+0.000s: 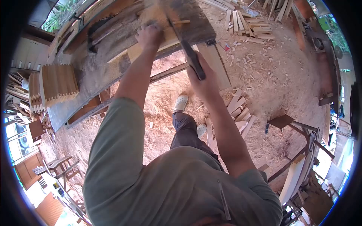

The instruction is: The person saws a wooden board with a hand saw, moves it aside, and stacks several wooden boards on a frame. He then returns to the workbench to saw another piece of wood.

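Right hand (203, 83) grips dark-handled tool (195, 63); left hand (150, 36), fingers spread, bears on pale board (171, 39), upper centre, likely steadying it.

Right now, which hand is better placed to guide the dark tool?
Probably the right: the right hand grips the dark tool, which reaches over the workbench. The left hand is down at the light wood, seemingly better placed for steadying it.

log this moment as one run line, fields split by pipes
left hand: on board | right hand: grips dark tool | tool far end: blurred, over bench | panels: stacked at left
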Demonstrator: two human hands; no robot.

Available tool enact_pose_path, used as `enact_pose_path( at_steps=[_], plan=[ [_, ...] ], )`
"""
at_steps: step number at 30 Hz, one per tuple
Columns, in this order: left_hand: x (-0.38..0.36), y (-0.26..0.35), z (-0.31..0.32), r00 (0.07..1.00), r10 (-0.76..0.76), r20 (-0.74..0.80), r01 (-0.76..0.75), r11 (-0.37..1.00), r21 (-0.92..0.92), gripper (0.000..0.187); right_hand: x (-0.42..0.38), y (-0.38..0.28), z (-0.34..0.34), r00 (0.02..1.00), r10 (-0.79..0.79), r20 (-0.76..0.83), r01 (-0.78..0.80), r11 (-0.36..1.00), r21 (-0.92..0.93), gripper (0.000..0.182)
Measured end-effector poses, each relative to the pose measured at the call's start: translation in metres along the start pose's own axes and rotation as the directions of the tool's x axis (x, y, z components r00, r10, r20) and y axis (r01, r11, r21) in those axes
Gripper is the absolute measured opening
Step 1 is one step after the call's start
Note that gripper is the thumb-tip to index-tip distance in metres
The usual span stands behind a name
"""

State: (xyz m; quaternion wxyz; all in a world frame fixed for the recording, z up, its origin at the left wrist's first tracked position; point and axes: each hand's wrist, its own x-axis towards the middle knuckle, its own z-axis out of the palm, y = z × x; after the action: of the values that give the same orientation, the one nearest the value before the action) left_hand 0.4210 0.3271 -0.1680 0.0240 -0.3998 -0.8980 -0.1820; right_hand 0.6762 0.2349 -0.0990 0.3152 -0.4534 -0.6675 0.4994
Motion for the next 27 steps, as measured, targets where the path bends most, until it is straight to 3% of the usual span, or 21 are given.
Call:
enact_pose_path(
  at_steps=[5, 8, 11, 20, 23, 25, 27],
  plan=[
    [0.002, 0.000, -0.002, 1.000, -0.007, 0.014, 0.007, 0.999, 0.038, 0.047, -0.055, 0.031, -0.028, 0.992, -0.019, -0.127, 0.044, 0.980, 0.196, 0.056],
    [0.003, -0.003, 0.001, 1.000, -0.004, -0.003, 0.004, 0.998, 0.069, 0.048, -0.107, 0.044, -0.052, 0.985, 0.062, -0.162, -0.018, 0.966, 0.257, 0.057],
    [0.005, -0.006, 0.002, 1.000, 0.003, 0.014, -0.004, 0.998, 0.064, 0.049, -0.120, 0.047, -0.057, 0.987, 0.113, -0.115, -0.081, 0.964, 0.251, 0.056],
    [0.002, -0.007, 0.000, 1.000, -0.002, -0.003, 0.002, 0.995, 0.097, 0.050, -0.112, 0.044, -0.050, 0.997, 0.061, -0.037, -0.049, 0.963, 0.264, 0.056],
    [0.000, -0.004, -0.005, 0.999, -0.005, 0.038, 0.001, 0.995, 0.101, 0.050, -0.118, 0.034, -0.058, 0.996, 0.085, 0.004, -0.083, 0.965, 0.248, 0.056],
    [-0.001, -0.004, -0.006, 0.999, -0.011, 0.040, 0.007, 0.994, 0.109, 0.049, -0.129, 0.029, -0.067, 0.972, 0.214, 0.102, -0.233, 0.939, 0.252, 0.056],
    [-0.004, -0.004, -0.005, 0.999, -0.024, 0.033, 0.020, 0.994, 0.111, 0.049, -0.142, 0.023, -0.073, 0.970, 0.215, 0.109, -0.233, 0.953, 0.193, 0.056]
  ],
)
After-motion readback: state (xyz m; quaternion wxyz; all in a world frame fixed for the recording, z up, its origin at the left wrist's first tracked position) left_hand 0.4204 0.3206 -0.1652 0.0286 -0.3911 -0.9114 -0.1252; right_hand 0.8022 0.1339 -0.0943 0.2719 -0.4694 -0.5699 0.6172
